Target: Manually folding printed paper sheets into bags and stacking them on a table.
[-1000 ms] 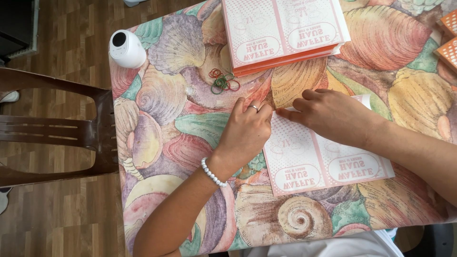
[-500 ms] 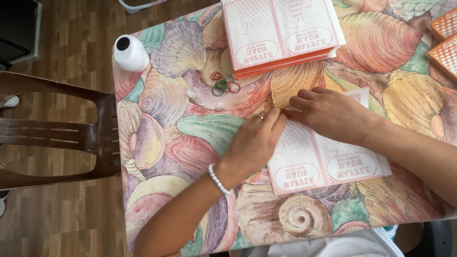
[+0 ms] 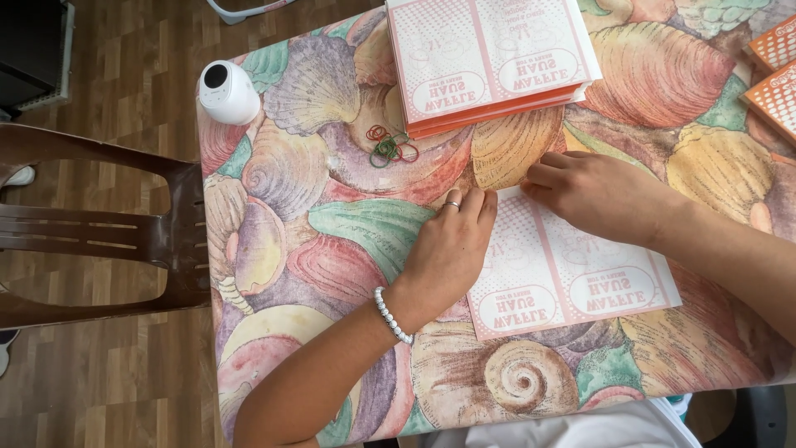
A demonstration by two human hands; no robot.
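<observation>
Near the middle of the shell-patterned tablecloth [image 3: 332, 224], one flat pink-and-white printed sheet [image 3: 572, 278] lies under two hands. The left hand [image 3: 448, 249], fingers together and flat, presses the sheet's left edge; the right hand [image 3: 601, 195], fingers curled narrow, pinches its top edge. At the far edge sits one stack of like sheets [image 3: 489, 58], with a small cluster of rubber bands [image 3: 390, 148] just beside it. One white round device [image 3: 228, 91] stands at the far left corner, one brown chair [image 3: 99, 236] beyond the left edge.
</observation>
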